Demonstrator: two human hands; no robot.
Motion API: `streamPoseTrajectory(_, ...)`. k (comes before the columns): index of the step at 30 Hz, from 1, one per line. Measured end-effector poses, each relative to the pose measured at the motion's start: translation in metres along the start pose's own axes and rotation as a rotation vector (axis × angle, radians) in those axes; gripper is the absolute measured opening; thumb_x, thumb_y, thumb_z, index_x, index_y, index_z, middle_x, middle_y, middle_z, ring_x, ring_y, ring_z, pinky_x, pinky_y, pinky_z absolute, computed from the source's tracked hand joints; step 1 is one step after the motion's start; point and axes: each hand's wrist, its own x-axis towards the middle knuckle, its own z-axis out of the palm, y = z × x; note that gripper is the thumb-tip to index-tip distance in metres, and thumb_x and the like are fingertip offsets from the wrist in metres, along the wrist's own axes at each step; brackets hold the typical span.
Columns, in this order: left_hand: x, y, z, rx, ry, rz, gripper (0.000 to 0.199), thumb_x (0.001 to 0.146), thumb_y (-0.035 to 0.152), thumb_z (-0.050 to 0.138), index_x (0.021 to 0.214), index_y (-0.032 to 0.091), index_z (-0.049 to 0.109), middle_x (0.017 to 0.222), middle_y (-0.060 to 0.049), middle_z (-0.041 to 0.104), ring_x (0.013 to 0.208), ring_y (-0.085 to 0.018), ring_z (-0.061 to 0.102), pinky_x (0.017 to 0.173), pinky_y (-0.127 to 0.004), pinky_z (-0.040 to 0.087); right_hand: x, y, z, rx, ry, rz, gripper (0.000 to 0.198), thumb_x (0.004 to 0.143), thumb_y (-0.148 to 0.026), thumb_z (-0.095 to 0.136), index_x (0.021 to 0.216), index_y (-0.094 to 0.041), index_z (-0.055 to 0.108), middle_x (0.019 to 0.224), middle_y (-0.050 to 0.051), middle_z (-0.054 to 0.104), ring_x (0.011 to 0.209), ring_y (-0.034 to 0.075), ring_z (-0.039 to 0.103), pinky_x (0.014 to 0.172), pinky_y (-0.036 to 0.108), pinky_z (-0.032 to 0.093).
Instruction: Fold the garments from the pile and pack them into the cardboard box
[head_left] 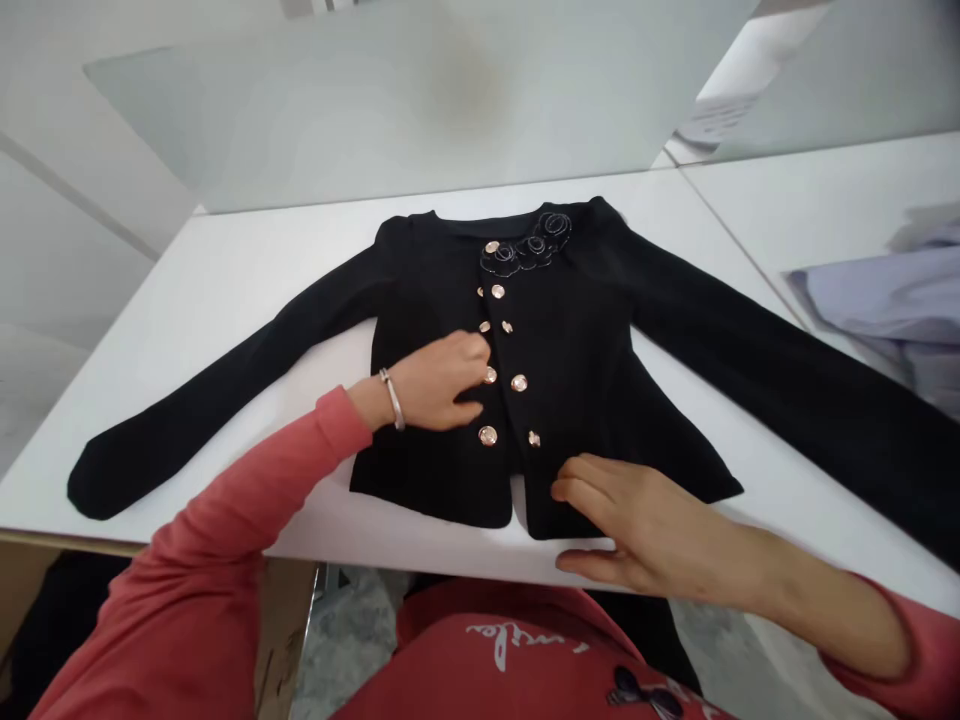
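A black jacket lies face up on the white table with its sleeves spread out to both sides. Gold buttons run down the front in two rows, and dark flower trim sits by the neckline. My left hand, with a bangle at the wrist, rests over the front opening beside the buttons. Its fingers are bent and the thumb stands apart from them. At the lower front hem is my right hand, fingers bent over the fabric and thumb apart, below the hem.
The white table has a near edge close to my body, and a pale upright panel stands behind it. Light purple fabric lies at the right. Under the table at the left is a cardboard box with dark material beside it.
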Motion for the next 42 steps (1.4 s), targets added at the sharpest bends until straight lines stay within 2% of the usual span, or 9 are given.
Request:
streamPoseTrajectory(6,-0.036,0.075,0.013,0.154,-0.224,0.044,0.037,0.067,0.049,0.057,0.071,0.012,0.055,0.077,-0.008,0.052,0.073,-0.02,0.047,0.058,-0.032,0.042,-0.004,-0.013,0.028,-0.322,0.108,0.0,0.016,0.08,-0.022,0.042,0.069,-0.013,0.051,0.069,0.008,0.049,0.065,0.018,0.045,0.056,0.029,0.038)
streamPoseTrajectory(11,-0.045,0.101,0.025,0.312,-0.195,-0.014,0.015,0.077,0.024,0.047,0.075,0.011,0.055,0.078,-0.009,0.053,0.076,-0.021,0.049,0.056,-0.031,0.043,-0.006,-0.014,0.03,-0.365,0.195,0.011,0.016,0.078,-0.011,0.039,0.065,-0.014,0.048,0.064,0.006,0.048,0.06,0.016,0.045,0.054,0.027,0.036)
streamPoseTrajectory(16,-0.052,0.102,0.032,0.371,-0.126,-0.038,0.022,0.081,0.009,0.033,0.075,0.011,0.054,0.078,-0.01,0.056,0.074,-0.02,0.052,0.054,-0.029,0.044,-0.008,-0.013,-0.005,-0.03,0.309,0.137,0.008,0.078,-0.014,0.038,0.075,-0.016,0.045,0.066,0.001,0.049,0.057,0.01,0.046,0.052,0.02,0.036)
streamPoseTrajectory(20,-0.052,0.101,0.032,0.365,0.013,-0.073,0.021,0.081,0.011,0.033,0.073,0.01,0.053,0.077,-0.01,0.056,0.072,-0.018,0.052,0.058,-0.028,0.046,0.001,-0.022,-0.023,0.015,0.293,0.144,0.008,0.077,-0.015,0.038,0.072,-0.017,0.045,0.065,0.0,0.048,0.056,0.01,0.046,0.051,0.02,0.035)
streamPoseTrajectory(28,-0.053,0.107,0.05,0.267,0.108,-0.031,0.017,0.082,0.014,0.036,0.08,0.009,0.053,0.085,-0.009,0.054,0.085,-0.017,0.051,0.077,-0.029,0.045,0.019,-0.016,0.026,0.117,0.026,0.103,0.019,0.08,-0.011,0.035,0.083,-0.014,0.054,0.078,0.005,0.056,0.07,0.012,0.051,0.064,0.024,0.042)
streamPoseTrajectory(32,-0.058,0.104,0.052,0.203,0.149,-0.035,0.015,0.08,0.016,0.041,0.081,0.009,0.054,0.092,-0.009,0.053,0.088,-0.017,0.048,0.079,-0.027,0.044,0.007,-0.017,0.023,0.18,0.07,0.074,0.013,0.081,-0.02,0.042,0.087,-0.015,0.053,0.081,0.005,0.054,0.073,0.013,0.05,0.067,0.025,0.043)
streamPoseTrajectory(35,-0.058,0.104,0.053,0.231,0.111,0.002,0.019,0.084,0.015,0.037,0.077,0.013,0.055,0.089,-0.007,0.054,0.084,-0.016,0.048,0.076,-0.028,0.045,-0.001,-0.023,0.021,0.034,0.05,0.039,0.014,0.076,-0.025,0.05,0.083,-0.013,0.053,0.082,0.008,0.052,0.077,0.017,0.048,0.066,0.029,0.043)
streamPoseTrajectory(39,-0.057,0.106,0.053,0.269,0.086,0.015,0.022,0.086,0.017,0.035,0.078,0.014,0.055,0.085,-0.007,0.054,0.084,-0.016,0.048,0.074,-0.029,0.045,-0.002,-0.027,0.029,-0.176,0.061,-0.014,0.017,0.079,-0.016,0.04,0.069,-0.012,0.053,0.075,0.009,0.052,0.07,0.017,0.045,0.061,0.03,0.041)
streamPoseTrajectory(42,-0.058,0.107,0.052,0.28,0.115,0.01,0.021,0.086,0.016,0.035,0.079,0.013,0.055,0.086,-0.007,0.053,0.083,-0.015,0.048,0.073,-0.027,0.044,0.001,-0.029,0.028,-0.112,0.149,0.008,0.022,0.08,-0.01,0.033,0.067,-0.012,0.051,0.068,0.007,0.05,0.064,0.014,0.043,0.058,0.026,0.039)
